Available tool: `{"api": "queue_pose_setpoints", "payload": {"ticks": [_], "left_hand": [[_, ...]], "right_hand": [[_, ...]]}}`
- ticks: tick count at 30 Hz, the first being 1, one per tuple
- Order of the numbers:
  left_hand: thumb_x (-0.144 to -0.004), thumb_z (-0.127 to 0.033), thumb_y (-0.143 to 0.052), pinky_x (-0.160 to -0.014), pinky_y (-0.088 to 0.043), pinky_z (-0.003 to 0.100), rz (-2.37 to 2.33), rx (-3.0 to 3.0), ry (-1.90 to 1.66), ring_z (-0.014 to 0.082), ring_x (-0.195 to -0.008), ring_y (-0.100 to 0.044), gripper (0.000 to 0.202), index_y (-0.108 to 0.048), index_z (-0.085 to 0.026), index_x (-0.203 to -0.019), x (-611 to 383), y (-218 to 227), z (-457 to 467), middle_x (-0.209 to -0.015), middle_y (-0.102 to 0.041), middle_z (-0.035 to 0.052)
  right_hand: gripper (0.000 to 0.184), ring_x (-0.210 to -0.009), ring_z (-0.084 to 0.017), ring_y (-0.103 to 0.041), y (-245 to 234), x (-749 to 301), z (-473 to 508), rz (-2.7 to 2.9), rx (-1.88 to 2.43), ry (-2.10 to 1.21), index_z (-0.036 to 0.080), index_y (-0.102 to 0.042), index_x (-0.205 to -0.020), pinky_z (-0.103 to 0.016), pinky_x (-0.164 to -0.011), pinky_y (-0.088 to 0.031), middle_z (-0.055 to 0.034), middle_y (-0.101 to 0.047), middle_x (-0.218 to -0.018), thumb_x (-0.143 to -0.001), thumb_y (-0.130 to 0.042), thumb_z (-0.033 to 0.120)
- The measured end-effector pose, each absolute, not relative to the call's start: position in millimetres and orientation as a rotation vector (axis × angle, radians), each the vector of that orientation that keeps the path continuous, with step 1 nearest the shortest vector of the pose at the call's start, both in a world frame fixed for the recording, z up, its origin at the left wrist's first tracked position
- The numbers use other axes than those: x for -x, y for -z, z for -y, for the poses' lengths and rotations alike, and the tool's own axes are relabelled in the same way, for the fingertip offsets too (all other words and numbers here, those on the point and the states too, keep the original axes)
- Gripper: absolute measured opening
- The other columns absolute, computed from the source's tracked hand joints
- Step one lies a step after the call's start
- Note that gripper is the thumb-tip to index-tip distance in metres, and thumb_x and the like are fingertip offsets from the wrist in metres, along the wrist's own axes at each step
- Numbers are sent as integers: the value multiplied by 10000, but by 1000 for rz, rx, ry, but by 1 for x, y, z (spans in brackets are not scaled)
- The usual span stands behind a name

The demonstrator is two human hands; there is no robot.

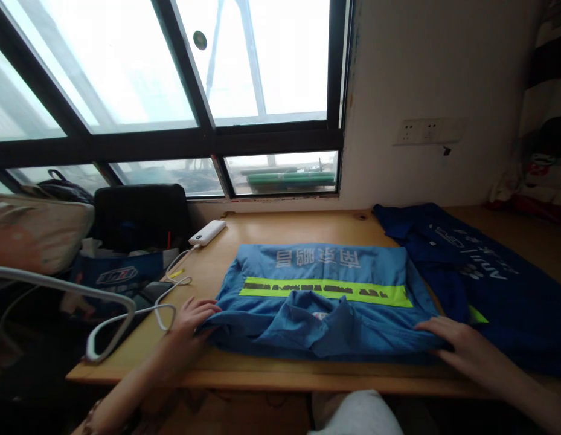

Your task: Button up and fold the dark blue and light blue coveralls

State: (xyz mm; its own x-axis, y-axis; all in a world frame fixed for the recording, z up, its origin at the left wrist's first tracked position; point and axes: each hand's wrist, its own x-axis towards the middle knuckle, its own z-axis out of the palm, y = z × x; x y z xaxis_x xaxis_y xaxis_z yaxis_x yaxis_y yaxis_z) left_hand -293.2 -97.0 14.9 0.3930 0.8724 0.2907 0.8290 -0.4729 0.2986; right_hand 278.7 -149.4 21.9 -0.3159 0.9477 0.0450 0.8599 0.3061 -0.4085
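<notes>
A light blue work shirt [257, 323] with a yellow-green reflective strip and printed characters lies partly folded on the wooden table, its collar toward me. At its left edge, my left hand [192, 323] grips the cloth between thumb and fingers. Over on the right edge, my right hand [459, 341] pinches the fabric in the same way, thumb below and fingers above. Some of the cloth inside both grips is hidden. Just beyond my right hand lies a dark blue garment [502, 278] with white lettering.
A white power bank [208, 232] with a white cable rests on the table [271, 226] at the back left. A white curved tube [112, 296] juts over the left edge. Bags [40, 232] and a black chair back [142, 211] stand left, below the window.
</notes>
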Motion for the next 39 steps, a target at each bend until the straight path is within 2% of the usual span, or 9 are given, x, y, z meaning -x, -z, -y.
{"api": "queue_pose_setpoints", "payload": {"ticks": [9,16,19,22,25,28,31,35,39], "left_hand": [[-781,-197,-463,-989,-293,423,-1490,-3072,-559,222,-1134,-450,385,-522,-224,-1160,296,-4,129,-1177,-553,67],[-786,-277,-493,-1025,-237,436,-1336,-3176,-540,243,-1205,-368,552,-339,-166,-1303,221,-32,149,-1287,-445,94],[-792,-263,-497,-979,-299,401,-1259,-2997,-710,234,-1159,-413,474,-413,-196,-1253,176,-40,152,-1247,-482,88],[-766,-310,-539,-778,-412,298,-1413,-2530,-947,198,-887,-560,340,-554,-209,-1090,138,-42,150,-974,-612,79],[-748,-420,-528,-541,-349,250,-1728,-1964,-1027,158,-535,-520,254,-614,-181,-751,111,-41,140,-578,-565,36],[-732,-496,-492,-504,-276,248,-1948,-1756,-814,159,-484,-485,397,-518,-181,-491,97,-34,123,-459,-503,31],[-683,-430,-555,-492,-270,238,-1959,-1617,-691,150,-471,-489,326,-519,-169,-491,97,-20,111,-454,-522,24],[-623,-322,-637,-487,-338,218,-1557,-1274,-910,125,-474,-504,204,-553,-143,-570,112,-11,115,-493,-545,2],[-601,-243,-697,-465,-366,157,-1154,-802,-1109,55,-471,-461,194,-539,-130,-602,135,-16,132,-532,-505,-33]], "right_hand": [[344,-1003,-209,-544,-5,-279,161,2357,1610,-264,234,-623,-983,-341,-895,-434,-36,-611,-1028,-679,-491,142],[457,-1052,-231,-488,-33,-220,165,2369,1434,-200,252,-530,-1125,-378,-911,-410,-54,-546,-1126,-684,-626,319],[422,-1042,-204,-493,-40,-172,162,2288,1318,-267,247,-496,-1159,-347,-905,-402,-55,-542,-1122,-742,-565,239],[311,-785,-177,-585,-45,-128,158,2075,1406,-408,224,-528,-1103,-287,-711,-463,-42,-620,-851,-803,-496,302],[368,-536,-168,-571,-47,-102,152,1850,1602,-540,208,-537,-1088,-247,-515,-420,-3,-584,-562,-826,-423,441],[347,-475,-164,-558,-44,-92,146,1808,1650,-638,219,-614,-842,-232,-466,-382,-1,-556,-484,-820,-394,486],[283,-465,-151,-544,-31,-97,144,1717,1642,-667,209,-546,-629,-223,-438,-365,-5,-557,-500,-777,-465,437],[174,-514,-154,-565,-12,-114,147,1525,1630,-725,199,-545,-799,-244,-495,-419,5,-591,-601,-646,-588,271],[188,-635,-196,-609,-2,-131,151,1339,1553,-992,172,-596,-764,-277,-542,-463,-36,-636,-668,-655,-589,325]]}}
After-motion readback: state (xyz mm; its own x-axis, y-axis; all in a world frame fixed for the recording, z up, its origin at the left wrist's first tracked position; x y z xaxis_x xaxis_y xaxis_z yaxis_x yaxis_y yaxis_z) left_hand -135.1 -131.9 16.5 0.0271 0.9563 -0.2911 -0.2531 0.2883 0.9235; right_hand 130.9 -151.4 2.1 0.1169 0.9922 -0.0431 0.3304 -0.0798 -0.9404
